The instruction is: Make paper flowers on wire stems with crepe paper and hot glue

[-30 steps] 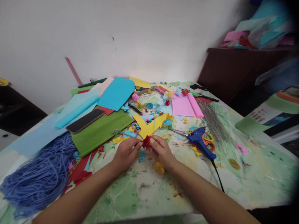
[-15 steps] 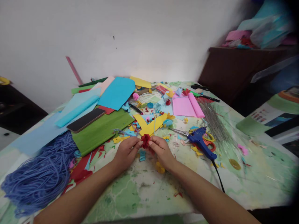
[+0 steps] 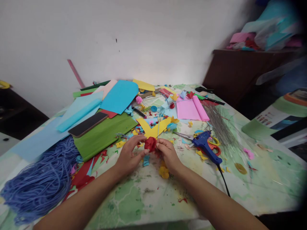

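Observation:
A small red crumpled paper flower (image 3: 150,143) is held just above the table (image 3: 148,198) between both hands. My left hand (image 3: 130,156) curls around its left side, fingers closed on it. My right hand (image 3: 168,153) pinches its right side. A thin wire stem rises from the flower over a yellow paper cut-out (image 3: 153,127). A yellow paper scrap (image 3: 164,172) lies under my right wrist.
A blue glue gun (image 3: 206,147) with a black cord lies right of my hands, beside scissors (image 3: 213,143). A blue yarn bundle (image 3: 40,182) fills the left. Green paper (image 3: 103,134), a phone (image 3: 87,124), pink paper (image 3: 190,108) and a bundle of wires (image 3: 219,124) lie beyond.
The red flower has turned and bunched into a rounder ball. My left fingers have shifted up and around it. Both hands stay in the same place.

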The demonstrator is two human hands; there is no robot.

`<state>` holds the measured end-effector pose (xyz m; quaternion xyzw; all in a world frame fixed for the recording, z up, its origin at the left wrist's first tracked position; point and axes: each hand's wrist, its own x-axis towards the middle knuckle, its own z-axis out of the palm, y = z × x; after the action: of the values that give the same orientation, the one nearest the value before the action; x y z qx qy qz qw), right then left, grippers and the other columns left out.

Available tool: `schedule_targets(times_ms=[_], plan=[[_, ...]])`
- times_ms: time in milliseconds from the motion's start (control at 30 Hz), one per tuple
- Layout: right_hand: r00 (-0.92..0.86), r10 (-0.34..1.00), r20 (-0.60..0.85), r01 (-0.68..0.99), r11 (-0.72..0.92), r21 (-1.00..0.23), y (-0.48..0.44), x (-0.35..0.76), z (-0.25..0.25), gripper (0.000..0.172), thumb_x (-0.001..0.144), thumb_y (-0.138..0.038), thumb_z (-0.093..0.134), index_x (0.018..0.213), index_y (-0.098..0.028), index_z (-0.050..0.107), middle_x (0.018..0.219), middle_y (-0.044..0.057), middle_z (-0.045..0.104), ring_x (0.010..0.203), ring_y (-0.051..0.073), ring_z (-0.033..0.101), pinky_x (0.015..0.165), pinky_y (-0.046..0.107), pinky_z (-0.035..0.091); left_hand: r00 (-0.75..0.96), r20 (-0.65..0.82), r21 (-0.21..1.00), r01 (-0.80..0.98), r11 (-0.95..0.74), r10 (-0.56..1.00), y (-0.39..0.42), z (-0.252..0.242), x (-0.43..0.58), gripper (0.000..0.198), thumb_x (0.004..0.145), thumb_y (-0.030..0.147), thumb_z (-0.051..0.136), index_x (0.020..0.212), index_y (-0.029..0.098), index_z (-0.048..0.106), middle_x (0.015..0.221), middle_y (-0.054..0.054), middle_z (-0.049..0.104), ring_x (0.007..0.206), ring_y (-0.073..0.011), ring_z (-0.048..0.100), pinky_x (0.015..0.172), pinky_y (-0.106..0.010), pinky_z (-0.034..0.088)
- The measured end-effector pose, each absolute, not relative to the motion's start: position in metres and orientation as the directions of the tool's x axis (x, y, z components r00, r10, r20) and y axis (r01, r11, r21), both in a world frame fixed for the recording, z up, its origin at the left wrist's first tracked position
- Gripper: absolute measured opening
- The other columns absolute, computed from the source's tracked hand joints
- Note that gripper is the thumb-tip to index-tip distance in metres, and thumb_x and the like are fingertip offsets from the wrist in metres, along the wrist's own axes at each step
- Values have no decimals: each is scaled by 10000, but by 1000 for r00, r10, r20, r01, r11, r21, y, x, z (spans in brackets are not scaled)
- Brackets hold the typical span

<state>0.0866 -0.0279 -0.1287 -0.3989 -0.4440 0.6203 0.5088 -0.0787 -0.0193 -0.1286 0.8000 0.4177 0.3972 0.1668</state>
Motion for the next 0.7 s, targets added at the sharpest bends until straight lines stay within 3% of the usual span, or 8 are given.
schedule_targets(times_ms=[100, 233, 467, 700], plan=[[-154, 986, -56, -289, -99, -952, -27, 86, -130, 150, 648, -289, 506, 554, -191, 444, 481, -44, 426, 443, 92, 367, 439, 226, 280, 384, 461, 583, 549, -600, 800, -19, -132, -78, 456, 765, 369, 609, 1182, 214, 511, 1209, -110, 575, 1131, -235, 516, 962, -396, 401], [-158, 986, -51, -287, -95, -953, -28, 86, -130, 179, 650, -301, 513, 541, -194, 419, 473, -52, 405, 442, 86, 352, 428, 219, 270, 375, 400, 622, 559, -549, 836, -18, -137, -79, 449, 772, 385, 596, 1180, 210, 527, 1154, -98, 614, 1049, -223, 568, 922, -388, 435], [-201, 977, 76, -193, 37, -981, -29, 85, -132, 303, 744, -446, 546, 622, -178, 472, 550, -42, 424, 501, 83, 362, 474, 219, 289, 330, 345, 754, 461, -469, 879, -18, -141, -80, 428, 789, 360, 579, 1183, 198, 545, 1146, -95, 618, 1016, -217, 581, 893, -364, 449], [-197, 979, 42, -181, 6, -984, -27, 83, -139, 314, 748, -457, 565, 645, -174, 477, 581, -38, 424, 519, 81, 358, 481, 214, 283, 320, 262, 846, 378, -376, 911, -17, -138, -79, 326, 841, 350, 504, 1109, 188, 593, 1123, -92, 634, 1001, -211, 595, 874, -347, 456]])
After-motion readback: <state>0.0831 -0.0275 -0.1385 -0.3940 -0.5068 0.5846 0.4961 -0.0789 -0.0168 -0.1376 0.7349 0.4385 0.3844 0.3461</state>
